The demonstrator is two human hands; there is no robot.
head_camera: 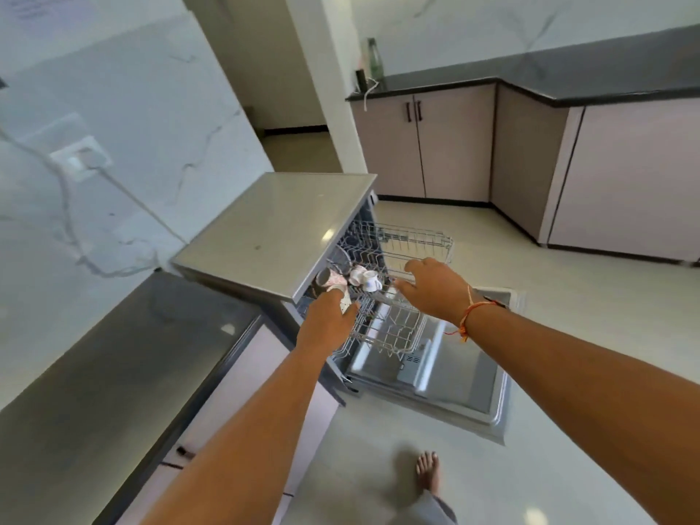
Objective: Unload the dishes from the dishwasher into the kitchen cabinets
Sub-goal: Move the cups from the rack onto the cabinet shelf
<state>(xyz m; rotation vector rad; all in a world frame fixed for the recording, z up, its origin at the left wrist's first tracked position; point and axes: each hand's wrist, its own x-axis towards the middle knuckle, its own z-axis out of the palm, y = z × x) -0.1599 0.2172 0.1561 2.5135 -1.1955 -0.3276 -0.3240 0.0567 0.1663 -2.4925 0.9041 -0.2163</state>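
Note:
The dishwasher (276, 225) stands open with its door (454, 388) folded down to the floor. Its upper wire rack (416, 240) is pulled out and a lower rack (390, 335) shows beneath. Small white cups (365, 278) sit at the back of the upper rack beside a dark tumbler (322, 276). My left hand (327, 322) grips a white patterned cup (342, 299) at the rack's near left. My right hand (432, 286) hovers over the rack's middle, fingers spread and holding nothing.
A dark countertop (113, 373) runs along my left above pale cabinet fronts. Pale cabinets (450, 145) under a black counter line the far wall and right side. A bottle (373, 56) stands on that counter's left end. My bare foot (428, 471) is on the tiled floor.

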